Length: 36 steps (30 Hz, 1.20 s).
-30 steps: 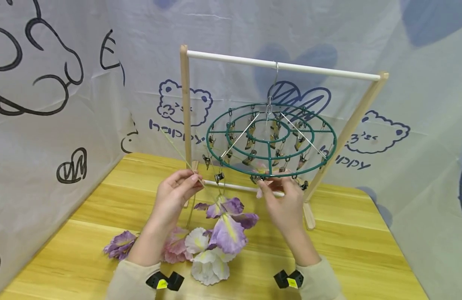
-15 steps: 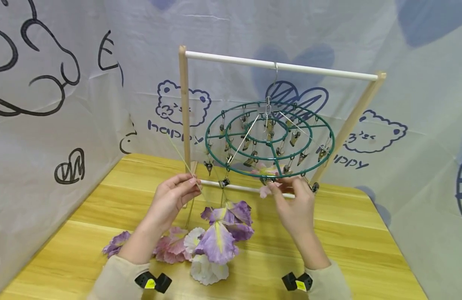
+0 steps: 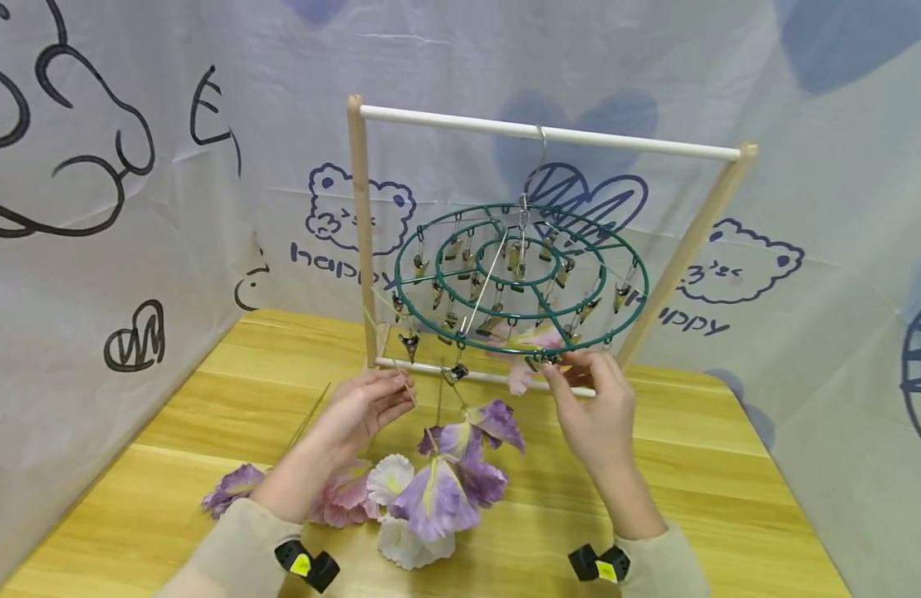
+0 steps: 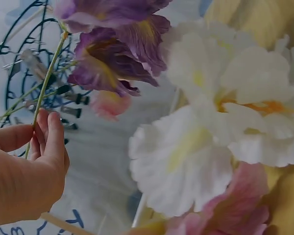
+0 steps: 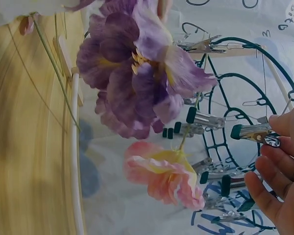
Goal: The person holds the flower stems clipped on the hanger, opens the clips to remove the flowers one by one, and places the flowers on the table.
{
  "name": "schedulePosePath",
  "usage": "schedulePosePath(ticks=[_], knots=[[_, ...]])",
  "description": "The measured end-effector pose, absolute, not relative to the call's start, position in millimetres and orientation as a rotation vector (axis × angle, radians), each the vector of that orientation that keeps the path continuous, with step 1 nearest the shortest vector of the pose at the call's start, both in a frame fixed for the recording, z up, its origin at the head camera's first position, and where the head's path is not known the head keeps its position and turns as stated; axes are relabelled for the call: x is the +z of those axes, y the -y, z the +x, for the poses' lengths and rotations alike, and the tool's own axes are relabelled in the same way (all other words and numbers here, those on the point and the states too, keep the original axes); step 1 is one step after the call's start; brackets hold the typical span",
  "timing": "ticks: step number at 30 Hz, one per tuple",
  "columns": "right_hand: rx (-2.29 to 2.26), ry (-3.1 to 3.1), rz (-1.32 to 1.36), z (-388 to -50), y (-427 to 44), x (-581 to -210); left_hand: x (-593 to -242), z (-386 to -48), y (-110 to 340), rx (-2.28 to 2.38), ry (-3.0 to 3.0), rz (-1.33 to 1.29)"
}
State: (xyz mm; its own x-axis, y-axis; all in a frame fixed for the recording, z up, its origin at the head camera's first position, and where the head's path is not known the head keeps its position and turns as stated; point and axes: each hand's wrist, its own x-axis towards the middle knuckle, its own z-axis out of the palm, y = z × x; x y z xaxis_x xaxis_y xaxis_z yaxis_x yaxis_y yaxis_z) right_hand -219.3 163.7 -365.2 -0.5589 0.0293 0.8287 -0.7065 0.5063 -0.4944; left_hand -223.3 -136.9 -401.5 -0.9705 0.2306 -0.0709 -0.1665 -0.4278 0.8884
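Head view: the left hand's (image 3: 361, 409) fingers pinch a thin green stem (image 4: 43, 95), while the right hand's (image 3: 598, 407) fingers pinch a metal clip (image 5: 257, 133) at the near rim of the green hanger (image 3: 553, 311). Between the hands, nearer than the hanger, is a purple flower (image 3: 439, 497).

Right hand (image 5: 289, 203) pinching a clip (image 5: 254, 132); green rings (image 5: 274, 63) near. Purple flower (image 5: 137, 73) upper middle, pink flower (image 5: 161, 171) just beside. Table (image 5: 29, 161) left, white rod (image 5: 76, 161) alongside.

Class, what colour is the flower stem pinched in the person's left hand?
Yellowish green; the stem shows best in the left wrist view.
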Motion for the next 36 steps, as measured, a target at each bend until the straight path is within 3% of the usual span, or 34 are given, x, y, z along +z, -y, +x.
schedulePosePath(ticks=[22,36], knots=[[1.125,1.960,0.528,-216.3,-167.4,-366.4,-421.4,-256.1,77.5,2.156,-1.594,-0.014],[1.114,1.940,0.572,-215.1,-167.5,-368.3,-434.7,-280.3,54.1,1.976,-1.683,0.129]])
